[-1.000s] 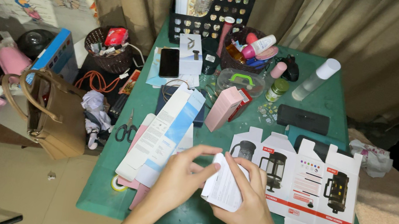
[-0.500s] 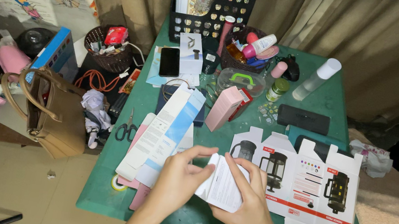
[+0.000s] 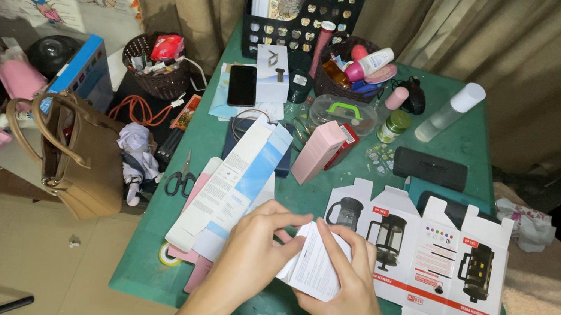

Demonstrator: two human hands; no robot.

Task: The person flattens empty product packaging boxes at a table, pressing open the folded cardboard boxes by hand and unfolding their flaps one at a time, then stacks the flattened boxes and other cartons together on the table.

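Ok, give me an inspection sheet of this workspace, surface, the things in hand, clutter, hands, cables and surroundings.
Surface: green table, crowded, worn near edge.
Job's things: small white printed carton, held above the table's near edge.
Clutter: flattened coffee-press box, long white and blue flattened box, pink box, scissors, phone, basket of bottles.
Hands: left hand and right hand both grip the carton.
Cables: orange cord on the floor items left of the table.
Surroundings: brown handbag, curtains, tiled floor.
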